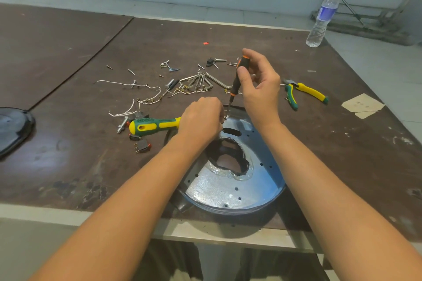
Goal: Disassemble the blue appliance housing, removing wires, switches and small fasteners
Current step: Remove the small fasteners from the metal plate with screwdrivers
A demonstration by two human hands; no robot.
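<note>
Right hand (260,84) grips the screwdriver (234,89) upright; left hand (201,118), fingers curled, sits at its tip.

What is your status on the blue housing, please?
Right hand grips black screwdriver, tip on fastener at blue housing rim. Left hand pinches that fastener. Nothing blocking.

Head-worn view, angled down, close above table (68,148)

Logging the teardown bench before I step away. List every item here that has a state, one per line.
Blue housing, lying flat, centre hole open.
Small screwdriver, upright, tip on the fastener.
Right hand, gripping the small screwdriver.
Left hand, pinching the fastener.
Green-yellow screwdriver, lying unused.
Pliers, lying down, handles apart.
Water bottle, upright, capped.
Hex keys, fanned out.
White wires, lying loose.
Switches, lying loose.
</note>
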